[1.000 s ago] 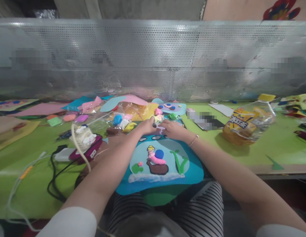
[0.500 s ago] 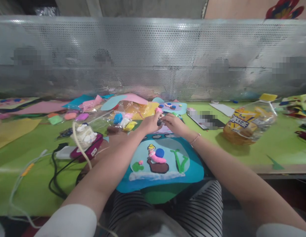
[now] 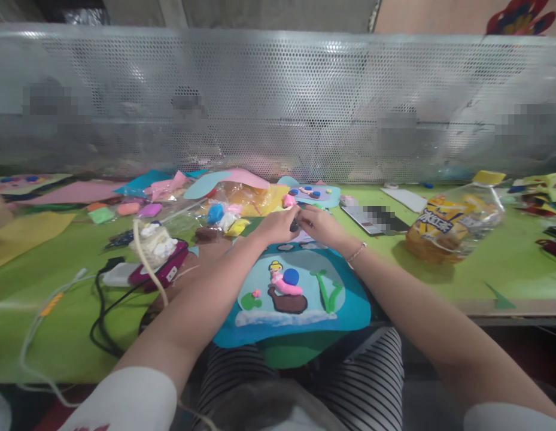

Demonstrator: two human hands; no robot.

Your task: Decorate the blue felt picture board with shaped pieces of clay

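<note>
Close together above the far edge of a blue paper picture (image 3: 354, 311), my two hands meet. My left hand (image 3: 278, 226) is closed around a small dark lump (image 3: 294, 225), which looks like modelling clay. The fingers of my right hand (image 3: 320, 226) are bent and pinched against the same spot; what they grip is hidden. The picture below carries a pink clay snail (image 3: 286, 288) with a blue shell (image 3: 291, 276), a brown shape (image 3: 286, 302) and green plants (image 3: 327, 293). Just beyond my left fingers is a pink clay lump (image 3: 289, 200).
Clay pieces in plastic wrap (image 3: 226, 218) lie to the left, near a power strip (image 3: 158, 269) with cables. On the right are a phone (image 3: 374, 219) and a tilted drink bottle (image 3: 455, 221). A perforated metal screen (image 3: 278, 108) stands behind the table.
My right fingers have drawn in closer to my left hand, and the dark lump is more covered. The pink lump beyond them shows more clearly. The picture has stayed in place.
</note>
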